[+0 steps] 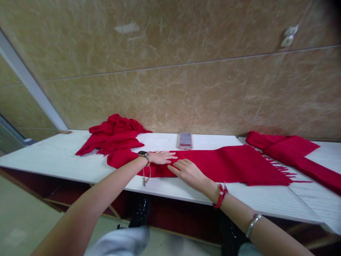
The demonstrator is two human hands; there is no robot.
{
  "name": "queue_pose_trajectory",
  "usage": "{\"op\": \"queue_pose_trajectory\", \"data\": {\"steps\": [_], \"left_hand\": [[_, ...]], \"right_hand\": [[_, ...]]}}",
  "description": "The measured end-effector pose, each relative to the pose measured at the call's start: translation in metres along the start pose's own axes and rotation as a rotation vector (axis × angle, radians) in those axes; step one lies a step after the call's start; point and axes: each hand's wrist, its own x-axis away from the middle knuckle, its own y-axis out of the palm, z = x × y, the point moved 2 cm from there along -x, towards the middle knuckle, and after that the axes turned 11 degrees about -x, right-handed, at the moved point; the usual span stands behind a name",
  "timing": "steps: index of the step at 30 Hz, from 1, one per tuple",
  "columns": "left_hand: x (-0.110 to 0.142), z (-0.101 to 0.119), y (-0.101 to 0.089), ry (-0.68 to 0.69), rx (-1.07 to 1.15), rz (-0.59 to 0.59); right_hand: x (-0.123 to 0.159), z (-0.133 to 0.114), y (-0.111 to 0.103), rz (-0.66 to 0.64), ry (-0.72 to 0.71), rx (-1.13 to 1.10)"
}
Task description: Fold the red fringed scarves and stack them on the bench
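Note:
A long red scarf (231, 164) lies spread lengthwise on the white tabletop, its fringe pointing right. My left hand (161, 157) rests flat on the scarf with fingers stretched to the right. Just beside it, my right hand (189, 171) lies palm down on the cloth, thumb apart and fingers slightly bent. Neither hand grips anything that I can see. At its left end the scarf curves towards a crumpled red cloth heap (114, 133); I cannot tell whether the two are one piece.
A phone (185, 140) lies behind the scarf near the wall. Another red scarf (287, 149), folded across itself, lies at the right. The marbled wall (186, 96) rises behind the white tabletop (64, 160). Open dark red shelves (170, 213) sit below.

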Motion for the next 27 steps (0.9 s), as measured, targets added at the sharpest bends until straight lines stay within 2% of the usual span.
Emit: {"op": "queue_pose_trajectory", "data": {"steps": [6, 12, 18, 20, 24, 27], "left_hand": [[-0.005, -0.005, 0.010, -0.014, -0.053, 0.017], [-0.001, -0.003, 0.002, -0.021, -0.027, 0.008], [0.001, 0.002, 0.003, -0.017, -0.036, 0.071], [0.001, -0.001, 0.007, -0.025, -0.044, 0.078], [-0.005, -0.013, 0.012, 0.051, -0.062, 0.117], [-0.011, -0.021, 0.011, 0.099, -0.053, 0.127]], "right_hand": [[-0.004, 0.009, 0.002, -0.053, -0.001, 0.022], [-0.008, 0.007, 0.006, -0.038, -0.005, -0.010], [-0.015, 0.008, 0.003, -0.118, 0.039, -0.110], [-0.014, 0.014, 0.002, -0.108, 0.122, -0.206], [-0.011, 0.034, 0.004, 0.043, 0.394, -0.501], [-0.013, 0.046, 0.006, 0.108, 0.451, -0.635]]}}
